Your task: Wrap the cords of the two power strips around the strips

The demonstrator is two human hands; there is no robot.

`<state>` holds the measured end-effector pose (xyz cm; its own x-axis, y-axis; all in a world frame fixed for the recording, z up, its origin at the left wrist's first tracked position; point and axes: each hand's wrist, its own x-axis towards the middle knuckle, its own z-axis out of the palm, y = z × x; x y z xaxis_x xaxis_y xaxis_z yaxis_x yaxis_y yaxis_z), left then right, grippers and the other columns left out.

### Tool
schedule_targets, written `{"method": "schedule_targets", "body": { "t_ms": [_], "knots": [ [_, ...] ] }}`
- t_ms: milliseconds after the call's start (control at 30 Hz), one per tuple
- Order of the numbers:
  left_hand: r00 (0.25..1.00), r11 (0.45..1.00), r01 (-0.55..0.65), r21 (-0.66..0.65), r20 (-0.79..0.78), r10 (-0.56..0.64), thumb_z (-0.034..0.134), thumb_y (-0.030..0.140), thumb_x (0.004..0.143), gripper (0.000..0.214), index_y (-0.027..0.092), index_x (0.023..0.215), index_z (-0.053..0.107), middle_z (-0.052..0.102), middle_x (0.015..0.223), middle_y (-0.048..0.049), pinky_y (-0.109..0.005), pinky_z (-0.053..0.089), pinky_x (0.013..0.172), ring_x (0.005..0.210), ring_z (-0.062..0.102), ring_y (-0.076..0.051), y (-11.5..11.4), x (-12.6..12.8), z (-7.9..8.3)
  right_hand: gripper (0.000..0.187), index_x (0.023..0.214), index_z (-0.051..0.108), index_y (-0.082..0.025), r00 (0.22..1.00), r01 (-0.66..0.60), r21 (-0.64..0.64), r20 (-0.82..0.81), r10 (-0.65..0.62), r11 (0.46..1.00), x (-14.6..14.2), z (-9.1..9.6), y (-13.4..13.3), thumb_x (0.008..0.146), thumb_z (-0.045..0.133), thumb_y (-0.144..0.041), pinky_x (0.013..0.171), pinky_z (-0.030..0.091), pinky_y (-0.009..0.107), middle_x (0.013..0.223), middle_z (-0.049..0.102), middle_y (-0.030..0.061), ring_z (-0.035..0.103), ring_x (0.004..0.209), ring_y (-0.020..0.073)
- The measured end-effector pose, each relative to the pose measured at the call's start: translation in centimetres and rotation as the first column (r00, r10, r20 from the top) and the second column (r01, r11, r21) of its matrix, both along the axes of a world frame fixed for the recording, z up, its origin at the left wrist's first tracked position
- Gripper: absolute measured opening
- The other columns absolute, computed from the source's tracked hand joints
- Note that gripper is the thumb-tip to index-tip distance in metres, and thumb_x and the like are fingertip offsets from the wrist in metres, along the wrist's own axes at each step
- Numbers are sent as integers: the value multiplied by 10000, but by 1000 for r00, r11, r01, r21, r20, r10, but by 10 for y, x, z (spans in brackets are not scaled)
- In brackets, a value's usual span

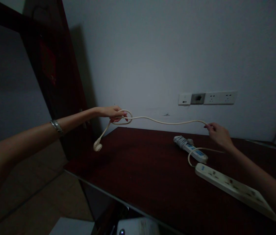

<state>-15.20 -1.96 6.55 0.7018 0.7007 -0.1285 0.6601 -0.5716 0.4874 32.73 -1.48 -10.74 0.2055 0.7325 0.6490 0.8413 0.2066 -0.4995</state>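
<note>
evidently, the cream cord (162, 123) is gripped at two spots so that the span between them hangs clear of the counter (138, 169), with only a shallow wave along it. the left hand (117, 113) has its fingers closed on the cord where it makes a small loop (132, 115), probably because that grip stops the loop from springing open. below it the plug (97, 145) dangles on a short tail by the counter's left side, seemingly free of the surface. the right hand (217, 133) pinches the cord between thumb and fingertips, likely to give the span a little tension.

as for pose, the arms reach forward and wide apart. the left one, with a bracelet (56, 128) on it, slopes gently upward to a nearly level wrist; the right one slants up from the lower right corner, hand angled inward.

the long power strip (233, 187) lies aslant on the counter beside the right forearm. a cord leaves its end and curves across the shorter power strip (199, 155); the forearm hides whether it joins the held span. the shorter one has its own lead wound about one end, perhaps for tidiness.
</note>
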Motion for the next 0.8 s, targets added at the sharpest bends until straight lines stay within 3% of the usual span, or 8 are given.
{"method": "schedule_targets", "body": {
  "t_ms": [133, 267, 333, 433, 533, 633, 733, 800],
  "knots": [
    [999, 999, -4, 31, 40, 2, 398, 524, 877, 454, 140, 879, 640, 499, 514, -20, -207, 333, 429, 423, 401, -91, -4, 10, 1, 311, 679, 541, -254, 999, 11, -53, 35, -10, 999, 17, -18, 3, 860, 357, -428, 522, 361, 357, 617, 590, 101, 534, 536, 239],
    [994, 998, -56, 39, 96, 52, 402, 523, 872, 447, 139, 840, 629, 436, 492, 4, -204, 299, 406, 403, 366, -82, -8, 34, -4, 271, 679, 573, -214, 997, 28, -91, 77, -21, 995, 11, -25, 9, 831, 396, -351, 512, 380, 354, 619, 608, 126, 561, 540, 249],
    [992, 998, -65, 9, 108, 63, 411, 521, 866, 441, 138, 839, 627, 418, 487, 11, -206, 286, 402, 398, 352, -79, -11, 50, -9, 248, 857, 623, -141, 988, 69, -78, 141, -57, 995, -4, -17, 5, 789, 419, -264, 562, 419, 369, 734, 639, 168, 604, 643, 280],
    [987, 995, -91, -41, 127, 95, 426, 510, 859, 425, 134, 842, 625, 406, 485, 21, -214, 281, 403, 391, 344, -80, -14, 74, -18, 539, 1219, 482, -1, 903, 143, 52, 402, -152, 988, -44, 5, -16, 711, 452, -180, 697, 459, 430, 1016, 606, 268, 599, 890, 345],
    [980, 992, -103, -66, 166, 113, 415, 479, 868, 409, 129, 824, 622, 423, 481, 17, -225, 285, 409, 384, 349, -84, -13, 93, -27, 634, 1273, 432, 20, 833, -8, 159, 547, -82, 987, -94, 27, -45, 654, 460, -117, 822, 443, 467, 1122, 567, 273, 565, 999, 348],
    [970, 991, -85, -103, 219, 106, 397, 451, 880, 396, 129, 791, 610, 444, 471, 12, -229, 287, 408, 373, 344, -85, -12, 109, -35, 636, 1297, 417, -15, 838, -203, 208, 542, 60, 957, -137, 37, -68, 669, 439, -107, 867, 436, 474, 1113, 583, 236, 562, 1018, 323],
    [960, 985, -24, -171, 272, 70, 383, 431, 891, 370, 136, 795, 585, 447, 454, 20, -218, 269, 392, 358, 335, -75, -17, 124, -42, 608, 1332, 371, -15, 857, -340, 157, 457, 237, 927, -165, 38, -78, 754, 435, -195, 858, 450, 456, 1168, 565, 247, 553, 1063, 318],
    [954, 979, 20, -203, 296, 42, 374, 431, 896, 362, 137, 814, 569, 466, 456, 23, -202, 266, 392, 358, 344, -65, -23, 132, -45, 540, 1329, 373, -38, 841, -409, 68, 414, 347, 910, -173, 39, -80, 831, 395, -246, 796, 468, 420, 1100, 611, 225, 601, 979, 293]
  ]
}}
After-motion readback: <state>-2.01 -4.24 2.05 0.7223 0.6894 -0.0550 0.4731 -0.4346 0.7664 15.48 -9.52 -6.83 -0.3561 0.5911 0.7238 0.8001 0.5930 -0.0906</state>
